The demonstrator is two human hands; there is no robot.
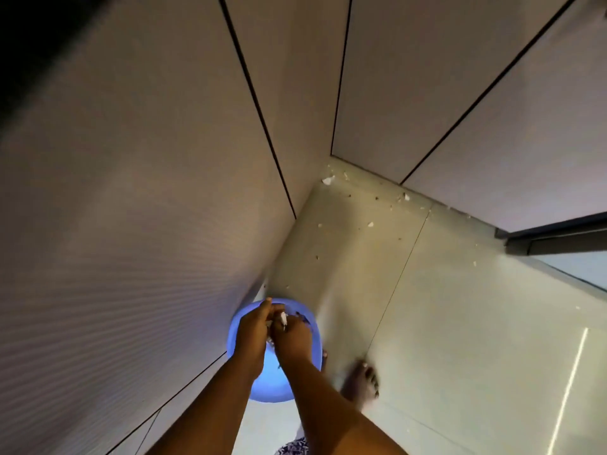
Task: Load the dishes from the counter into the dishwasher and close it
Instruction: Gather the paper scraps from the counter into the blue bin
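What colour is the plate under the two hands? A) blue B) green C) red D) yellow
A: the plate shows bright blue against the pale grey floor.

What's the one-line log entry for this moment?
left hand: over blue round container | right hand: holds white item | floor: scattered crumbs

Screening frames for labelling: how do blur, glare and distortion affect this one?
Head view: motion blur smears the bare foot; the blue round object is blown out inside; a light streak glares on the floor; wide-angle distortion splays the cabinet seams; top-left corner black.
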